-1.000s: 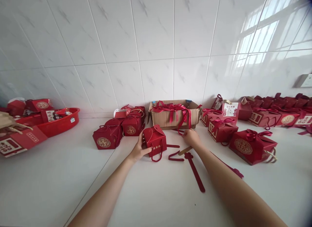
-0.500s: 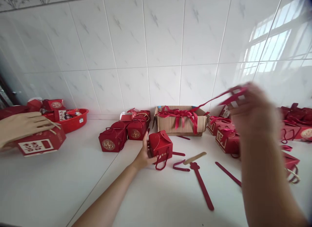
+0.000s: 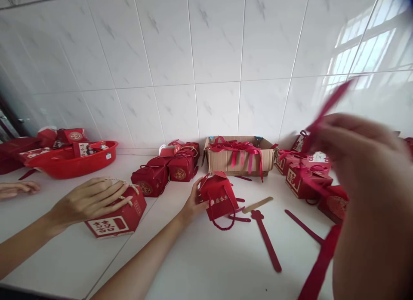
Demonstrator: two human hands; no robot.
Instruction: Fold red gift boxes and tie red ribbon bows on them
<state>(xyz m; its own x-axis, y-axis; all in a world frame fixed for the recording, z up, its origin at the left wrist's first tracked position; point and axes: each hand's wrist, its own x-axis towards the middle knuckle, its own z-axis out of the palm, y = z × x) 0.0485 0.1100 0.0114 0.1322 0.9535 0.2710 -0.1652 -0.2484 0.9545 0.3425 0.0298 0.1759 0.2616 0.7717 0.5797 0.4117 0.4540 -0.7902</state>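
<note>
My left hand [image 3: 194, 205] grips the left side of a small red gift box [image 3: 221, 199] with a twisted red cord handle hanging at its front. The box is tilted toward me. Raised at the right, my right hand [image 3: 351, 141] is pinched on a dark red ribbon [image 3: 332, 102], blurred by motion; one end points up and the rest hangs below. Behind the gift box stands a cardboard box [image 3: 222, 164] with red ribbons [image 3: 237, 147] spilling over its front.
A co-worker's hand [image 3: 97, 197] holds a larger red box [image 3: 111, 222] at the left; another hand [image 3: 22, 189] rests beyond. A red basin [image 3: 87, 164], finished boxes [image 3: 151, 179], more boxes [image 3: 306, 184], a flower-ended strip [image 3: 267, 244] and a gold strip [image 3: 258, 204] lie around.
My right hand has drawn the ribbon away from the cardboard box. My left hand has tipped the gift box forward. The co-worker's hand has brought the larger box rightward and nearer.
</note>
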